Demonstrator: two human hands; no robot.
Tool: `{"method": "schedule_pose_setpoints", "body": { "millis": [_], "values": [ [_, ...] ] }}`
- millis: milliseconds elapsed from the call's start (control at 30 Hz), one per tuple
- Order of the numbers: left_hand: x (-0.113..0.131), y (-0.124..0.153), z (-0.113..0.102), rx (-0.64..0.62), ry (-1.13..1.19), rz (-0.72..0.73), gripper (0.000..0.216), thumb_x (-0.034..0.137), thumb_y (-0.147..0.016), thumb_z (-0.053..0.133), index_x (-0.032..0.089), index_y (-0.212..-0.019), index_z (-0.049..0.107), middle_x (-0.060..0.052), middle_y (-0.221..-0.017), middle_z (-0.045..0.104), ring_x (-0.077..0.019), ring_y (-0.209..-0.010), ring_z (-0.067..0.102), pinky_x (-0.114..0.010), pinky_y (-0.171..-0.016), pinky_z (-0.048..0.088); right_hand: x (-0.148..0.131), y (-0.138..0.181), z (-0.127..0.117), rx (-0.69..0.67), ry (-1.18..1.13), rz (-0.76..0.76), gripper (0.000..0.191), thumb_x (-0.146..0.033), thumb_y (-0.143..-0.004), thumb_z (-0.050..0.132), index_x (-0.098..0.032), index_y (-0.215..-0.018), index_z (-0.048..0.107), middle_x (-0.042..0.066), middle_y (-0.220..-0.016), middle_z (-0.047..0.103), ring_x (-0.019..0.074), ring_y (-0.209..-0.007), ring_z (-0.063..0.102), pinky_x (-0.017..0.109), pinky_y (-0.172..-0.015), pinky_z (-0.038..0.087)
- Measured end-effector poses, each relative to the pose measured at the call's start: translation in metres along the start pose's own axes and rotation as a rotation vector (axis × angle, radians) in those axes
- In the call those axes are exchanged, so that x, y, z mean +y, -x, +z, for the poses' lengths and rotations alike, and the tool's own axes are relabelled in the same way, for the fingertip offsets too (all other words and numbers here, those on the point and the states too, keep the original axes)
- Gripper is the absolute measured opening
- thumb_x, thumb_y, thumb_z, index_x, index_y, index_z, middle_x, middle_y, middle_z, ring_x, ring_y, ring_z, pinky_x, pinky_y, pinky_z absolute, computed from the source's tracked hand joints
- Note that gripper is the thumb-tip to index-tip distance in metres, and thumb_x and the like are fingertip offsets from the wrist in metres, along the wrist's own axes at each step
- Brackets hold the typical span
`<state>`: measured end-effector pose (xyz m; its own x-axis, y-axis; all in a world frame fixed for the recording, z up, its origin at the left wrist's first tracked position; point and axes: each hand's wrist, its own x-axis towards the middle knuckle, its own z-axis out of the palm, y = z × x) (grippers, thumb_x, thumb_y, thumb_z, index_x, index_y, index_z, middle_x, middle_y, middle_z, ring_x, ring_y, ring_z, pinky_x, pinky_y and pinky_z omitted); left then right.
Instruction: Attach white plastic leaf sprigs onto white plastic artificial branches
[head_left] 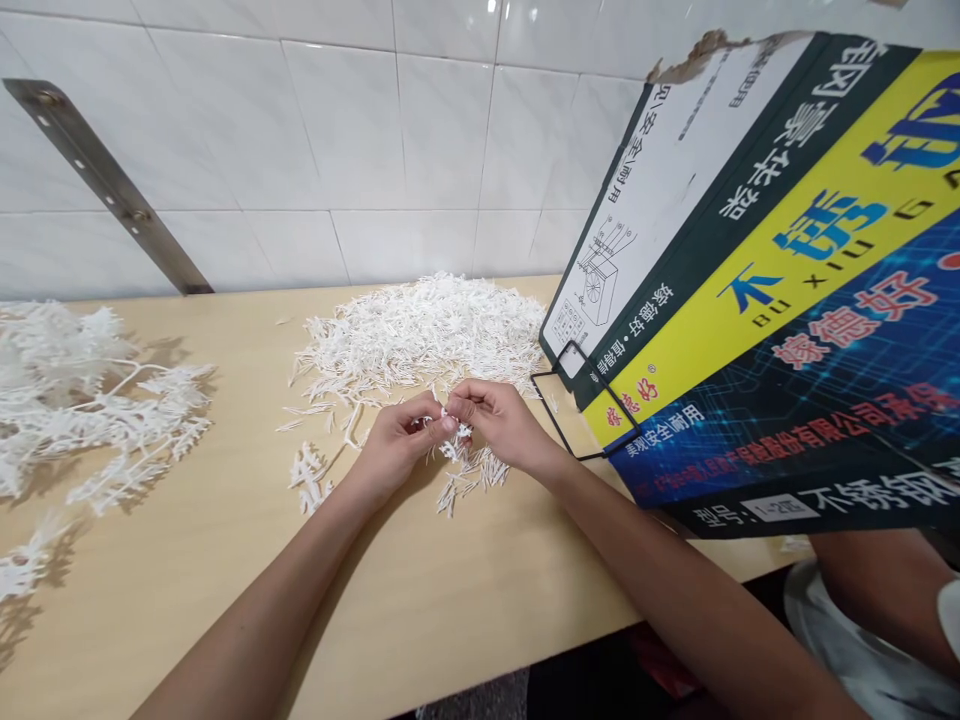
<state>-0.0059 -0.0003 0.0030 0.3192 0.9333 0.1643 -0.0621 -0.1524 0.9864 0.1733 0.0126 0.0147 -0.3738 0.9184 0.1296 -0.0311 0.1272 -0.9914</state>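
My left hand and my right hand meet over the table, both closed in a pinch. Between their fingertips is a small white branched plastic piece, partly hidden by the fingers. Thin white plastic sticks lie loose just below my right hand. A white plastic stem and a small white branched clump rest beside my left hand. Behind both hands spreads a wide heap of slim white plastic pieces.
White branched plastic frames pile up on the table at the left. A large printed cardboard box stands at the right, with a black wire frame against it. Part of another person shows lower right. A tiled wall is behind.
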Motion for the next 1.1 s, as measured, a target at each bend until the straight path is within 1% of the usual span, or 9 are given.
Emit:
{"method": "schedule_pose_setpoints", "body": {
  "millis": [167,300,367,500,633,733,867,967,1100],
  "values": [
    [0.002,0.003,-0.002,-0.085,0.114,0.000,0.032,0.046,-0.085,0.081,0.019,-0.072,0.070,-0.005,-0.081,0.063,-0.0196,-0.077,0.056,-0.035,-0.074,0.046,0.005,0.001,0.007,-0.035,-0.299,0.068,0.051,-0.065,-0.081,0.079,-0.020,-0.074,0.056,-0.006,-0.062,0.047,0.0087,-0.048,0.042,0.023,-0.043,0.038],
    [0.002,0.004,-0.007,-0.074,0.057,0.061,0.030,0.043,-0.085,0.082,0.020,-0.070,0.071,-0.003,-0.075,0.056,-0.0184,-0.075,0.049,-0.033,-0.072,0.039,-0.001,-0.001,0.002,0.086,-0.509,0.063,0.043,-0.055,-0.087,0.075,-0.023,-0.076,0.047,-0.006,-0.065,0.036,0.0102,-0.053,0.036,0.023,-0.045,0.036],
    [0.001,0.003,-0.007,-0.062,0.029,0.059,0.031,0.045,-0.086,0.080,0.020,-0.071,0.072,-0.003,-0.075,0.055,-0.0178,-0.074,0.047,-0.033,-0.070,0.036,-0.005,-0.002,-0.003,0.168,-0.419,-0.013,0.037,-0.053,-0.091,0.071,-0.023,-0.081,0.051,-0.004,-0.072,0.044,0.0125,-0.061,0.047,0.025,-0.054,0.045],
    [0.002,0.001,-0.004,0.062,-0.069,0.053,0.033,0.049,-0.089,0.077,0.020,-0.074,0.071,-0.001,-0.076,0.053,-0.0162,-0.070,0.043,-0.032,-0.067,0.032,-0.007,0.001,-0.005,0.309,-0.001,-0.180,0.024,-0.046,-0.097,0.066,-0.026,-0.110,0.064,0.005,-0.110,0.064,0.0191,-0.097,0.062,0.030,-0.073,0.053],
    [0.002,0.000,-0.004,0.181,-0.149,0.111,0.031,0.047,-0.090,0.076,0.021,-0.073,0.072,-0.001,-0.075,0.053,-0.0163,-0.071,0.044,-0.032,-0.068,0.033,-0.002,0.003,0.000,0.116,0.182,-0.099,0.035,-0.054,-0.099,0.060,-0.021,-0.090,0.069,0.003,-0.085,0.065,0.0166,-0.079,0.061,0.028,-0.065,0.047],
    [0.002,0.000,-0.006,0.211,-0.169,0.126,0.028,0.046,-0.090,0.076,0.021,-0.076,0.075,-0.001,-0.075,0.055,-0.0164,-0.071,0.045,-0.032,-0.068,0.033,0.002,0.001,0.000,0.001,0.062,-0.016,0.040,-0.058,-0.092,0.069,-0.020,-0.082,0.067,-0.001,-0.069,0.060,0.0134,-0.062,0.056,0.026,-0.057,0.043],
    [0.003,-0.001,-0.005,0.189,-0.166,0.103,0.031,0.048,-0.089,0.076,0.020,-0.075,0.071,0.000,-0.075,0.053,-0.0154,-0.068,0.044,-0.031,-0.065,0.033,0.006,-0.003,-0.001,0.140,-0.029,-0.031,0.037,-0.055,-0.086,0.076,-0.019,-0.079,0.066,-0.003,-0.065,0.056,0.0121,-0.059,0.051,0.026,-0.058,0.042],
    [0.003,0.000,-0.001,0.085,-0.070,0.064,0.034,0.051,-0.092,0.073,0.020,-0.079,0.070,-0.001,-0.076,0.053,-0.0147,-0.066,0.043,-0.030,-0.065,0.034,0.009,-0.001,0.007,0.173,-0.213,0.009,0.041,-0.057,-0.083,0.078,-0.020,-0.075,0.061,-0.003,-0.067,0.053,0.0119,-0.059,0.047,0.026,-0.058,0.040],
    [0.003,0.002,-0.002,-0.078,0.233,-0.007,0.034,0.052,-0.087,0.078,0.020,-0.081,0.070,-0.004,-0.082,0.061,-0.0165,-0.070,0.051,-0.032,-0.070,0.041,0.011,0.002,0.016,0.009,-0.592,0.102,0.033,-0.040,-0.084,0.077,-0.021,-0.071,0.052,-0.004,-0.065,0.041,0.0119,-0.057,0.037,0.027,-0.059,0.044]
  ]
}}
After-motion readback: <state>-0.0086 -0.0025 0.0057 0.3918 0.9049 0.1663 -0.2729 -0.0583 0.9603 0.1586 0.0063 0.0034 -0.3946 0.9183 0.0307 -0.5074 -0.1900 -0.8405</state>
